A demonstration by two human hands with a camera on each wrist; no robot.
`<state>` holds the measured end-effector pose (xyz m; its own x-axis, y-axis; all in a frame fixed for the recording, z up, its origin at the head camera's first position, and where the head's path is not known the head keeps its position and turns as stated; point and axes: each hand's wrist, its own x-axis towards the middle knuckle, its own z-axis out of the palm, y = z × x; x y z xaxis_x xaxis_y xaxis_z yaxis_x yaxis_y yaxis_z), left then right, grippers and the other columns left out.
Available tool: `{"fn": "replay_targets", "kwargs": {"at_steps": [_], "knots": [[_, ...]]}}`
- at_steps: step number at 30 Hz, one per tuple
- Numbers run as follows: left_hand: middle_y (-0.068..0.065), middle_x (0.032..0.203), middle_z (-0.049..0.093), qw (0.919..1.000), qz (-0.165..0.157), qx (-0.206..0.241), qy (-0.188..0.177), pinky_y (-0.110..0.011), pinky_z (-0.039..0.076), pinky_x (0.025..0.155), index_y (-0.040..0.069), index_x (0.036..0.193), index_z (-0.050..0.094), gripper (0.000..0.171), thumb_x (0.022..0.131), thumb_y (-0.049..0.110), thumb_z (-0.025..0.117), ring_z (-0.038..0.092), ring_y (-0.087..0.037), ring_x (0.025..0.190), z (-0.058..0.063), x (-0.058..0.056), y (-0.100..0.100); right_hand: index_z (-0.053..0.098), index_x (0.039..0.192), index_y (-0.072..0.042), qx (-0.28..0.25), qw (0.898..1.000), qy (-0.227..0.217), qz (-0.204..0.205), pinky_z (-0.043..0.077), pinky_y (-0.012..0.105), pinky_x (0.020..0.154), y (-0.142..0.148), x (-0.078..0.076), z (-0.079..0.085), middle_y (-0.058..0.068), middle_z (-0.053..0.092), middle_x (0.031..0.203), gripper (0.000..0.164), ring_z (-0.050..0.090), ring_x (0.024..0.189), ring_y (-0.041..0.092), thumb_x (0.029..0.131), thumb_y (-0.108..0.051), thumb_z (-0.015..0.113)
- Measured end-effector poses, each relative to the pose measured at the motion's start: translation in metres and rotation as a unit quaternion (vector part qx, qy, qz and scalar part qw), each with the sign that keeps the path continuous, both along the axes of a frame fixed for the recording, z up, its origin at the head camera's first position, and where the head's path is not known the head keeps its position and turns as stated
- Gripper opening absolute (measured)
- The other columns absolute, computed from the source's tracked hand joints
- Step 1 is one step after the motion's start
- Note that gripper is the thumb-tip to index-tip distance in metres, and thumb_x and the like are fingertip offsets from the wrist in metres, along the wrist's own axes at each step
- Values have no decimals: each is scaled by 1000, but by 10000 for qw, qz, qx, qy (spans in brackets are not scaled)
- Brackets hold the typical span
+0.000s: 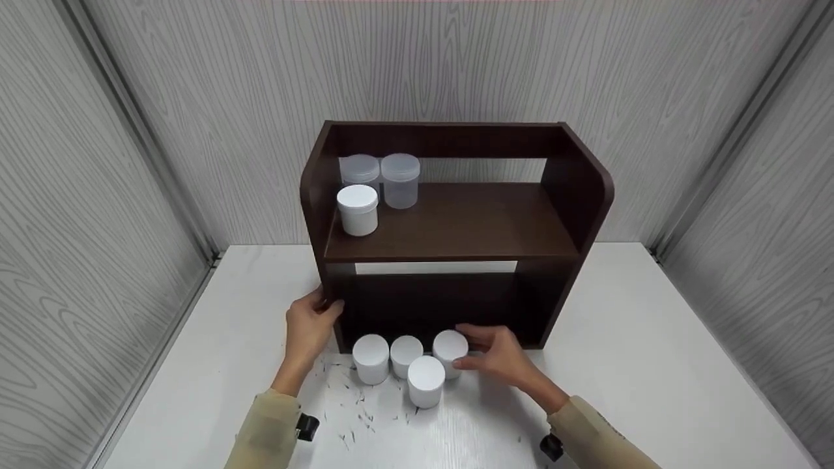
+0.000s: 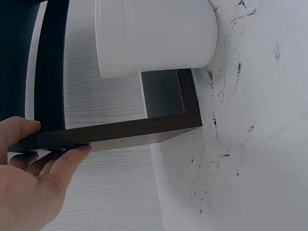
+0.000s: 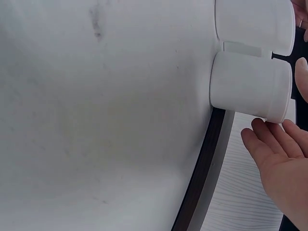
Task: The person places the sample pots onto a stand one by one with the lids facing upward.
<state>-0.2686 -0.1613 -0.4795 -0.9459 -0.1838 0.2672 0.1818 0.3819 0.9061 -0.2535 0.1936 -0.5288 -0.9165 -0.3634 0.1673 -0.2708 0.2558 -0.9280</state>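
Observation:
In the head view, my left hand (image 1: 311, 329) grips the front edge of the left side panel of a dark brown two-tier shelf (image 1: 449, 225). The left wrist view shows the thumb and fingers on opposite faces of that panel. My right hand (image 1: 498, 355) is at a white lidded jar (image 1: 450, 345), thumb and forefinger spread about its right side. In the right wrist view its fingertips lie against or very near the lid. Beside that jar stand three more white jars: one at the left (image 1: 371, 358), a smaller one (image 1: 406, 355), and one in front (image 1: 426, 381).
On the upper tier stand a white jar (image 1: 358, 210) and two translucent lidded jars, one at the left (image 1: 360, 170) and another (image 1: 401, 180) beside it. The white tabletop (image 1: 365, 433) has dark scuff marks. Grey wood-grain walls (image 1: 449, 58) enclose the table.

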Motion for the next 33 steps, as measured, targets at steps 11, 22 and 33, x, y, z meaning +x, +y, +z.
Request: {"fn": "replay_targets", "kwargs": {"at_steps": [11,22,33], "knots": [[-27,127,70,10000,-15,-65,-23,-41,59,91,-12,140,58,49,98,9,70,71,-37,113,1,0,0,62,136,14,-111,9999,102,0,54,45,100,-1,1,-4,30,62,137,65,65,123,43,81,-4,91],[-26,120,73,9998,73,-182,16,-44,59,89,-11,134,65,41,98,9,70,72,-36,109,0,1,0,60,141,10,101,9999,-58,-34,53,47,102,-1,-1,-4,28,60,142,70,65,124,39,82,-9,92],[-27,118,73,9999,80,-129,66,-36,60,85,-12,132,66,40,97,7,71,73,-36,107,0,1,1,63,138,11,0,9999,-121,-78,53,40,102,6,1,-6,28,61,140,67,62,127,40,80,-6,93]]}}
